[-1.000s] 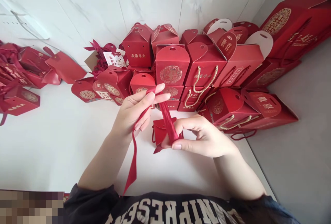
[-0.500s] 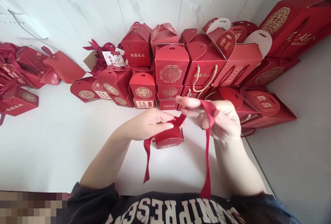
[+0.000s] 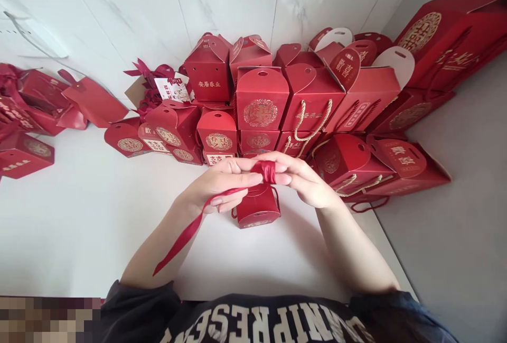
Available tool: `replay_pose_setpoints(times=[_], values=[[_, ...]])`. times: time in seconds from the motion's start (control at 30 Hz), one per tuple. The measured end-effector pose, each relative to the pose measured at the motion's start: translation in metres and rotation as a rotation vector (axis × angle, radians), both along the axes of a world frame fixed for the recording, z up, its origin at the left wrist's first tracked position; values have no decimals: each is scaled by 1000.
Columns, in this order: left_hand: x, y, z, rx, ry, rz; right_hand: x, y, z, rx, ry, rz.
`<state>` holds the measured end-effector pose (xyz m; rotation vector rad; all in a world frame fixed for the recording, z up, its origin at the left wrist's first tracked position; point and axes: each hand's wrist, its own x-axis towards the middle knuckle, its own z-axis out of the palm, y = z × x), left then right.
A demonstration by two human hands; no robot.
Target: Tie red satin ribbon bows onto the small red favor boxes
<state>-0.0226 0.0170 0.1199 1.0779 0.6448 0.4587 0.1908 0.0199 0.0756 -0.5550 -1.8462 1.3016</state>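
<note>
A small red gift box (image 3: 258,211) with dark red cord at its sides stands on the white table, just below my hands. Above its top, my left hand (image 3: 229,182) pinches a red ribbon (image 3: 188,234), whose long tail hangs down to the left across my forearm. My right hand (image 3: 307,176) meets the left one, its fingers closed on a bunched part of the same ribbon. The far fingertips and the other end of the ribbon are hidden among the fingers.
Red gift boxes (image 3: 263,97) are stacked along the tiled wall. More boxes (image 3: 350,160) stand at the right by the grey wall, with a large red box (image 3: 459,42) above. Ribbon-tied boxes (image 3: 27,147) lie at the left of the white table (image 3: 99,216).
My right hand has come down and left to meet my left hand. The ribbon, earlier draped over the right fingers, is now bunched between both hands, and its left tail has swung further left.
</note>
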Motion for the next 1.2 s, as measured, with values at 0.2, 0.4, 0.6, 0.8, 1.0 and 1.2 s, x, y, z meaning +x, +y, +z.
replay_pose_setpoints(times=[0.2, 0.4, 0.6, 0.8, 1.0, 1.2], values=[[-11, -3, 8, 163, -10, 110, -8, -7, 2, -115, -192, 66], [-2, -13, 4, 630, 212, 175, -12, -28, 20, 35, -299, 103], [6, -10, -3, 907, 463, 46, 5, -30, 30, 85, -136, 53], [5, -5, -1, 779, 389, -287, 10, -16, 15, -43, 113, -183], [5, 4, -14, 527, 167, -287, 0, -10, 4, 87, 13, -305], [5, 8, -20, 135, -103, -30, 3, -4, 5, 164, -75, -318]])
